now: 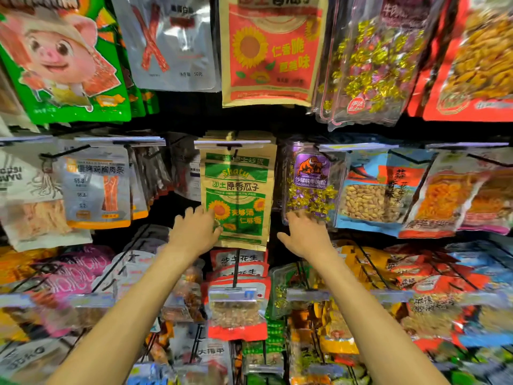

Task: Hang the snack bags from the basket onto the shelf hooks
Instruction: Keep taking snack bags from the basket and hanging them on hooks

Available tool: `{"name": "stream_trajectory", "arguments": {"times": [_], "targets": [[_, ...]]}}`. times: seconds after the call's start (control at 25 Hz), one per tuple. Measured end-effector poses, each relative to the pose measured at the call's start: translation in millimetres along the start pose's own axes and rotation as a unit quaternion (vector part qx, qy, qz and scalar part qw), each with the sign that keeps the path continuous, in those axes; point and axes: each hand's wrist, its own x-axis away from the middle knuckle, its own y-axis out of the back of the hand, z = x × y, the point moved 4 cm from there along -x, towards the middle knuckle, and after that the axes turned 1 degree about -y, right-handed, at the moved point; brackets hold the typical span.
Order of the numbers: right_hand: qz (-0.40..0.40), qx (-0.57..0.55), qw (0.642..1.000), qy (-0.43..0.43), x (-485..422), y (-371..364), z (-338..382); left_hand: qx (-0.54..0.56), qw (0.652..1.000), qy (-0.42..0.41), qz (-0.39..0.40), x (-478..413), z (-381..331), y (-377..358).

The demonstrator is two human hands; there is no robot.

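Seed bag (238, 195) hangs hooked. Your left hand (195, 232) touches it, right hand (305, 234) the candy bag (311, 184), both relaxed. Basket unseen.

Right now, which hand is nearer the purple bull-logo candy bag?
Right. The right hand reaches the bottom edge of the purple bull-logo candy bag. The left hand is further left, at the lower left edge of the neighbouring green sunflower-seed bag.

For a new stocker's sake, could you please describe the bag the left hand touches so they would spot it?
Look at the middle row of hooks, dead centre: the kraft-paper seed bag hangs there, the left hand at its lower left edge. Unlike the clear purple candy bag on its right, it bears a green label with orange sunflowers.
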Motion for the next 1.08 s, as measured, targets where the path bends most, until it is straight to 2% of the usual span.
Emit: {"name": "stream_trajectory", "arguments": {"times": [0.12,0.4,0.72,0.88,1.08], "targets": [[-0.004,0.014,1.0,0.003,18.3,13.2,-17.3,-0.014,1.0,-0.017,-0.009,12.3,-26.7,13.1],[-0.003,0.018,1.0,0.008,52.6,37.3,-58.4,-0.015,0.998,-0.049,0.026,32.9,-87.6,33.7],[-0.01,-0.011,1.0,0.011,62.9,47.8,-88.9,0.031,0.997,-0.07,-0.012,46.4,-138.4,56.2],[-0.027,-0.026,0.999,0.001,47.0,49.3,-97.6,0.105,0.993,-0.061,-0.013,22.8,-144.2,56.8],[-0.091,-0.056,0.994,-0.019,14.3,52.2,-110.9,0.235,0.967,-0.063,-0.074,-9.7,-155.6,50.8]]}}
